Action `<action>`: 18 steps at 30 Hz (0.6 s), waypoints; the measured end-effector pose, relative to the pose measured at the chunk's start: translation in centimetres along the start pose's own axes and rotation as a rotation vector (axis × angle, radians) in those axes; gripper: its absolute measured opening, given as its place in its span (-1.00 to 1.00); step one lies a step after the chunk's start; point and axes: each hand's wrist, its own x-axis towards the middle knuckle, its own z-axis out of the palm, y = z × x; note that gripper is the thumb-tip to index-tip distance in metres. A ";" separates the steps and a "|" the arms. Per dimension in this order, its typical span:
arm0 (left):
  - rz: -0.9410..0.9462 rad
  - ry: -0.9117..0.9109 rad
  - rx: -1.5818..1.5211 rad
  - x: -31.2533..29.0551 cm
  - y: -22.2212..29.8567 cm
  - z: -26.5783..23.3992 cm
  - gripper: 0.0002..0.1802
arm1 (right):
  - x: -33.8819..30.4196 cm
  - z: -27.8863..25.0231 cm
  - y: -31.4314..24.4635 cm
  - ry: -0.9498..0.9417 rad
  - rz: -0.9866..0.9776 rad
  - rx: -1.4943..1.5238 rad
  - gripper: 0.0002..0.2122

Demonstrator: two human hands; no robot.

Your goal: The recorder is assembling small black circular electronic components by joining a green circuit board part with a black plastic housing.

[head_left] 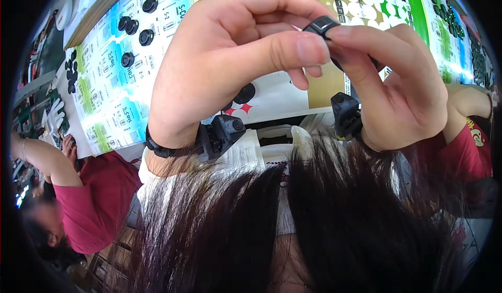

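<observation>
High in the view, my two hands meet at a small, glossy black ring-like part [321, 25]. My left hand [230, 47] is closed, pinching the part from the left between thumb and fingers. From the other side the thumb and fingertips of my right hand [405, 84] grip it too. A dark edge shows behind the right fingers, but I cannot make out whether it belongs to the same part. Below my left hand, a round black piece [244, 93] lies on the printed table covering.
Several round black parts [128, 59] are spread over the blue-and-white printed sheets [112, 84] at the left. Dark green pieces [444, 15] cluster at the far right. A co-worker in a red shirt [97, 204] sits at the left, another red sleeve [468, 149] at the right.
</observation>
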 end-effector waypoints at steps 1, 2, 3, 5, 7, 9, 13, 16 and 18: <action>0.016 -0.021 0.058 0.2 0.2 0.1 -0.43 | 0.1 -0.3 -0.3 -0.005 0.017 -0.032 -0.71; 0.015 -0.042 0.066 0.4 0.3 0.2 -0.45 | 0.3 -0.6 -0.5 -0.011 0.033 -0.064 -0.72; 0.010 -0.056 0.084 0.4 0.4 0.2 -0.47 | 0.3 -0.7 -1.1 -0.002 0.080 -0.080 -0.73; -0.026 -0.079 0.062 0.7 0.6 0.2 -0.52 | 0.3 -0.5 -1.5 0.020 0.150 -0.100 -0.74; -0.065 -0.043 0.150 0.0 0.9 0.1 -0.55 | 0.6 0.6 -1.1 0.045 0.155 -0.062 -0.74; -0.087 -0.073 0.165 0.4 1.2 0.5 -0.56 | 0.6 0.1 -1.4 0.063 0.168 -0.090 -0.74; -0.110 -0.073 0.105 -0.3 1.3 0.2 -0.51 | 0.5 1.9 -1.3 0.249 0.301 0.093 -0.69; -0.216 -0.082 -0.018 0.2 1.6 0.0 -0.48 | -1.0 1.0 -1.3 0.385 0.465 0.352 -0.69; -0.266 -0.065 -0.074 0.4 1.7 -0.1 -0.47 | -1.3 1.1 -0.9 0.427 0.481 0.424 -0.71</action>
